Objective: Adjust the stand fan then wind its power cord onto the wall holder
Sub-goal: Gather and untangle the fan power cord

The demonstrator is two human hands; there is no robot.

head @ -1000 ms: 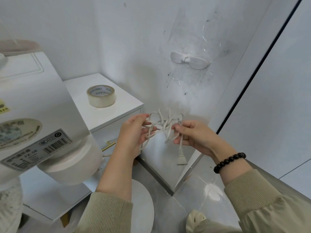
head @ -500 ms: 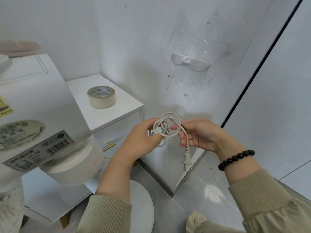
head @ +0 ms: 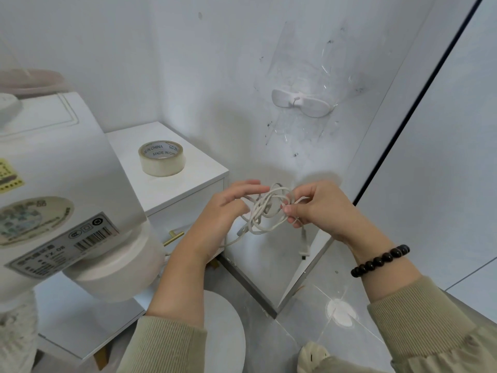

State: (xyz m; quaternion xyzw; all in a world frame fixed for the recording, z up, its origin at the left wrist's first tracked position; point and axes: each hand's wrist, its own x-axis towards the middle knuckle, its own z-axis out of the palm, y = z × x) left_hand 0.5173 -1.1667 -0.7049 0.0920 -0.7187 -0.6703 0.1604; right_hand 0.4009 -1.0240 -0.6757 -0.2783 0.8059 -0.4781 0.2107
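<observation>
A loose coil of white power cord (head: 265, 211) hangs between my hands at mid-frame. My right hand (head: 320, 208) pinches the coil's right side with thumb and fingers. My left hand (head: 228, 211) has its fingers extended against the coil's left side. The plug (head: 304, 253) dangles below my right hand. The white wall holder (head: 300, 102), taped to the wall under clear film, sits above the hands with nothing wound on it. The stand fan's white motor housing (head: 61, 184) fills the left edge, and its round base (head: 226, 332) lies on the floor below.
A white cabinet (head: 188, 181) with a brass handle stands in the corner, a roll of clear tape (head: 162, 158) on top. A dark vertical strip (head: 419, 95) runs down the right wall. A slippered foot (head: 313, 355) shows at the bottom.
The cord has been gathered into a wider loose coil. My left hand's fingers have straightened along it, and the plug hangs lower under my right hand.
</observation>
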